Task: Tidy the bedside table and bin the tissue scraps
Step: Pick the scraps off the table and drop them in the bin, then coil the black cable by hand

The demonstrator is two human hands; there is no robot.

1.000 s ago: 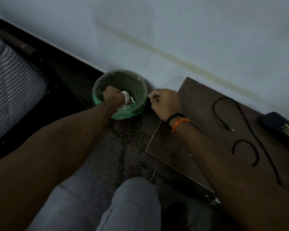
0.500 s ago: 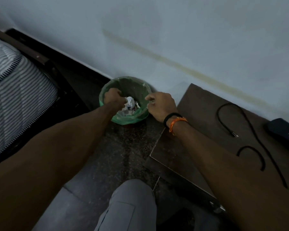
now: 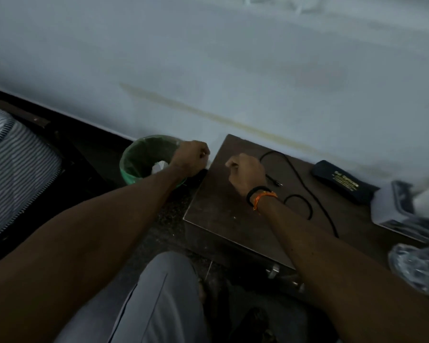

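- Head view, far left: your striped grey-and-white mattress (image 3: 13,167) lies in its dark bed frame (image 3: 67,149) against the pale wall (image 3: 208,58).
- Just right of the frame stands the round bin lined with a green plastic bag (image 3: 134,159), on the dark floor beside the wall.
- White crumpled tissue scraps (image 3: 159,166) lie inside that bin, partly hidden by your forearm.
- Your left hand (image 3: 192,157) is over the bin's right rim, fingers curled into a loose fist; you cannot tell from here whether it holds anything.
- Your grey trouser knee (image 3: 164,293) fills the lower middle.
- Your right hand (image 3: 245,170) hangs over the left part of the dark brown wooden bench (image 3: 221,211), fingers curled shut; what it pinches, if anything, is not visible. It wears a black band and an orange thread (image 3: 261,194) at the wrist.
- A thin black cable (image 3: 307,191) loops across the bench top just right of that hand.
- Further right, near the wall, rests a dark blue flat case with yellow lettering (image 3: 339,180).
- At the right edge sit a white-and-grey box (image 3: 396,209) and a crinkled clear plastic wrapper (image 3: 416,266), both blurred.
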